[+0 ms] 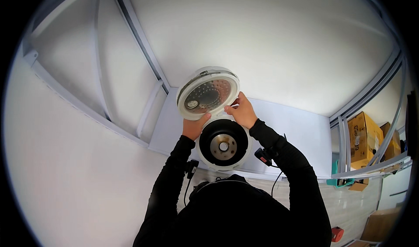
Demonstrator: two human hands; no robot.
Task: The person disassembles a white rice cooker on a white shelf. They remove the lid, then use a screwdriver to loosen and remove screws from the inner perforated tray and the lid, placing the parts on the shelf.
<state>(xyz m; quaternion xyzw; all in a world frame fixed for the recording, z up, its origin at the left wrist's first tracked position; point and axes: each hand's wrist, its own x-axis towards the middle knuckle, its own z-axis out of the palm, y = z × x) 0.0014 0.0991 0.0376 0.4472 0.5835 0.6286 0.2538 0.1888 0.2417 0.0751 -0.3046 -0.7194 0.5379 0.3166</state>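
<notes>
A white rice cooker (203, 156) stands on the table with its lid (186, 111) raised and tilted back. The lid's underside shows a dotted, shiny inner plate with a small round vent. Inside the dark cavity a metal heating plate (214, 148) with a round centre is visible, and no inner pot sits over it. My left hand (194, 126) grips the lid's lower left edge, thumb on the rim and the other fingers mostly hidden. At the lid's lower right edge, near the hinge, my right hand (243, 112) is closed on the rim with bent fingers.
The light grey table (292, 135) sits within a metal frame (150, 55) against pale panels. Brown cardboard boxes (360, 138) stand beyond the frame at right, above a teal crate (340, 182). A red object (337, 234) lies on the floor. Small black devices with cables are on both my forearms.
</notes>
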